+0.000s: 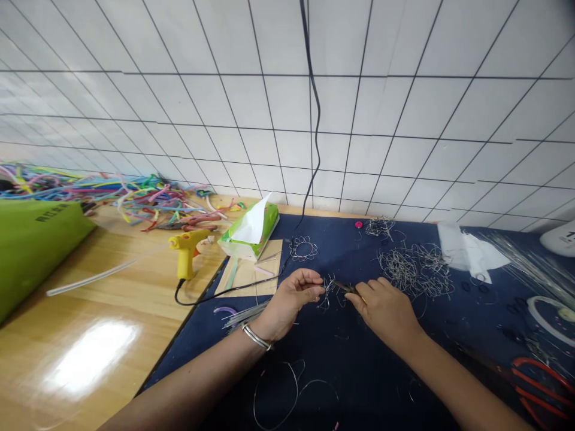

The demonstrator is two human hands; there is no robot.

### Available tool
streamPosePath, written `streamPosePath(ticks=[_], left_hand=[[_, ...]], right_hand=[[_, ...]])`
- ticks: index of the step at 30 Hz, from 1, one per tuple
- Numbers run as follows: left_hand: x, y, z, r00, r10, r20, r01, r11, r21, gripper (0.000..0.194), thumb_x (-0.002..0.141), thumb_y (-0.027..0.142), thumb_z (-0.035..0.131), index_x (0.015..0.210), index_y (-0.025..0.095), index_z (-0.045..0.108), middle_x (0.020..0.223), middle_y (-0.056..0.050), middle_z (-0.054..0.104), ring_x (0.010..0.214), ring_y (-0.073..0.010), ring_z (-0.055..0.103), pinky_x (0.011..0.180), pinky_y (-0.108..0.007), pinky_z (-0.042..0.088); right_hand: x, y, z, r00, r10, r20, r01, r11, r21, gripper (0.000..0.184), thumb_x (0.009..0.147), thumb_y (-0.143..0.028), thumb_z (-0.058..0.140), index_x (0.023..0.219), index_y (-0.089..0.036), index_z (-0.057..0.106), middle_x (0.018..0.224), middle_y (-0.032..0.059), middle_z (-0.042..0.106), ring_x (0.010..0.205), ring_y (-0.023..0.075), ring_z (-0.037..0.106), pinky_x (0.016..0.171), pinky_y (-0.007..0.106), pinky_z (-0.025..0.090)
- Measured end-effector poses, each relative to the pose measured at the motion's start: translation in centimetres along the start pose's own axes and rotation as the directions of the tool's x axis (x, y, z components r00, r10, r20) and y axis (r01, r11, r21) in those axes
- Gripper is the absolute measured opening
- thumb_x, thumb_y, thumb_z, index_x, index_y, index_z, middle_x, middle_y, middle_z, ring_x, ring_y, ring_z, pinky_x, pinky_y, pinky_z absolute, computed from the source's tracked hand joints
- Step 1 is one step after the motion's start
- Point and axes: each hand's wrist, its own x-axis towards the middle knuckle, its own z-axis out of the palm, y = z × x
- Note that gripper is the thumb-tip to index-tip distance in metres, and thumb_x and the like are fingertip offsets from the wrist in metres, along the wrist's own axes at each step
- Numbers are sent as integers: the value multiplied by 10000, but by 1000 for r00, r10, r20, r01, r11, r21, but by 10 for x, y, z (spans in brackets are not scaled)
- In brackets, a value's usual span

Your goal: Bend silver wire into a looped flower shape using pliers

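My left hand [291,299] pinches a small bent wire piece [329,292] over the dark blue mat [359,383]; a silver bangle sits on that wrist. My right hand [384,308] is closed round a thin dark tool [344,287] whose tip meets the wire piece. The two hands are close together at the middle of the mat. A finished wire flower shape [304,248] lies just beyond my left hand.
A heap of wire shapes [415,269] lies behind my right hand. A yellow glue gun [187,254], a green tissue pack [251,230], coloured strands [126,194] and a green roll [31,245] are on the wooden table left. Red-handled scissors [539,383] lie right; wire loops [287,389] lie near.
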Motion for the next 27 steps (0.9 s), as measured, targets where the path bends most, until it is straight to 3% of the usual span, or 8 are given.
streamPosePath(ticks=[6,14,27], left_hand=[[-1,-2,0,999,50,21,-51,997,55,256,697,153,652,926,160,538,888,-37,582,822,-119,547,763,-258,420],[-3,-3,3,997,50,58,-56,992,114,296,703,124,631,964,162,496,827,-20,571,813,-116,539,742,-258,424],[-3,-5,4,997,63,50,-69,990,119,298,698,95,617,959,166,491,891,-31,573,867,-132,540,776,-277,425]], right_hand=[[0,-3,-2,999,3,-35,-4,999,-33,337,875,-393,370,718,-182,581,629,43,536,676,147,444,623,262,293],[2,-12,-5,995,2,-100,-11,996,-85,306,862,-376,408,698,-172,565,619,40,500,659,144,407,597,263,260],[0,-16,-8,996,0,-93,-18,982,-187,287,867,-378,387,723,-176,531,644,46,467,679,165,382,599,291,242]])
